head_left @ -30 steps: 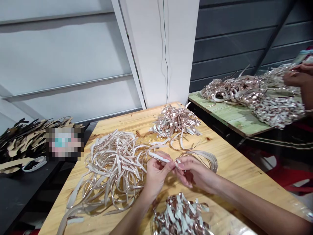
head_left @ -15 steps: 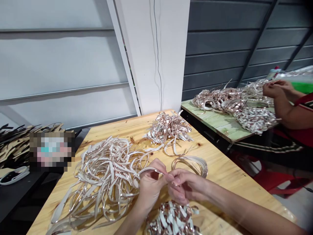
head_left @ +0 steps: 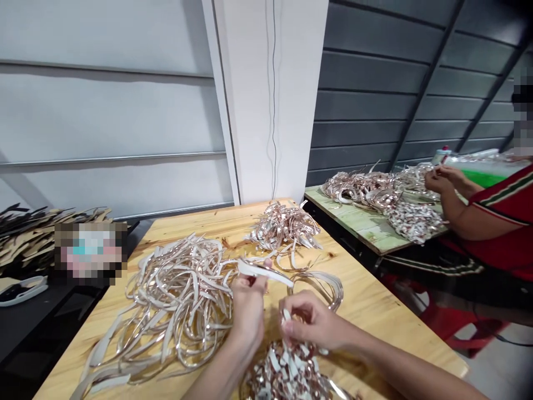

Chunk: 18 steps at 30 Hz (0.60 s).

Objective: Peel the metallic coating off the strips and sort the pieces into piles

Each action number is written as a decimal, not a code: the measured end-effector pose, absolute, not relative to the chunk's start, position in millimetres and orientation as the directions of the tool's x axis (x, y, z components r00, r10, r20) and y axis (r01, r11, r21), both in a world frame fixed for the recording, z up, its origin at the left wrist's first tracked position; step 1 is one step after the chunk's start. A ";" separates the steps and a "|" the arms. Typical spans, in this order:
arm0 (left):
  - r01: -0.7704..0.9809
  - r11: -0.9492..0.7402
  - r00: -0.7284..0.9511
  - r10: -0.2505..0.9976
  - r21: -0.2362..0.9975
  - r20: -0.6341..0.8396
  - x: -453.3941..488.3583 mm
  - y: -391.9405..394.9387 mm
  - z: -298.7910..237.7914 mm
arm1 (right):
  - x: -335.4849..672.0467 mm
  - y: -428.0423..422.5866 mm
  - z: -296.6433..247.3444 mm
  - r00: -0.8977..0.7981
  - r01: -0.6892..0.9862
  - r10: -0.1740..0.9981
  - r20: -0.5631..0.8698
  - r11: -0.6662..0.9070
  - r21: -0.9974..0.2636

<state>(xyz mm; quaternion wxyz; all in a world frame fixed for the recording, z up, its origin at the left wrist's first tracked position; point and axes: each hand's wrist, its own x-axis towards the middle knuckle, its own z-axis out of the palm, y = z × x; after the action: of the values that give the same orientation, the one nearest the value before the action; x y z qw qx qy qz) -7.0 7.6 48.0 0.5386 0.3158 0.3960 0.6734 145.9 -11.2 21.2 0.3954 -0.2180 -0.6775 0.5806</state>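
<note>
L hand (head_left: 249, 297) & R hand (head_left: 308, 318) now apart, were touching a sec ago: L grips a strip (head_left: 268, 271) up over the tbl (head_left: 383, 316), R pinches a short bit (head_left: 286, 315) just above the heap (head_left: 287, 369). Loose pile (head_left: 179, 303) crowds L hand's side, coil (head_left: 336, 289) sits behind R hand, partly hidden by it, w/ 2nd pile (head_left: 285, 225) farther back, co-worker's hands (head_left: 442, 179) off to the right

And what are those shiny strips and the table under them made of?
The strips look like plastic or imitation leather, I can't tell which: bent in loops, matt white on one face, metallic pinkish on the other. The table looks like smooth pale wood: grain and dark knots show.
</note>
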 end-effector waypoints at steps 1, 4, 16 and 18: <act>-0.485 -0.126 -0.256 0.967 0.866 -0.003 -12.0 13.1 48.7 | 144.6 -13.3 24.2 -0.595 -0.129 0.735 0.327 0.314 -0.941; -0.535 -0.151 -0.295 0.955 0.831 -0.016 -30.4 28.8 56.1 | 144.4 -12.0 37.5 -0.562 -0.037 0.678 0.474 0.553 -0.833; -0.777 0.024 -0.183 0.948 0.630 -0.261 -99.4 72.0 96.4 | 191.7 -68.8 61.8 -0.605 0.511 0.748 0.273 0.628 -0.587; -0.790 0.062 -0.116 0.962 0.610 -0.248 -103.0 72.8 97.3 | 190.8 -69.5 47.5 -0.599 0.560 0.787 0.148 0.544 -0.625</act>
<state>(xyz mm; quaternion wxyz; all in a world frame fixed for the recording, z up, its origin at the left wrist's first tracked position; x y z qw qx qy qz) -103.0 72.8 97.3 0.6516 0.1319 0.3260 0.6721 190.8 -69.5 47.5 0.2110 -0.3947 -0.8529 0.2688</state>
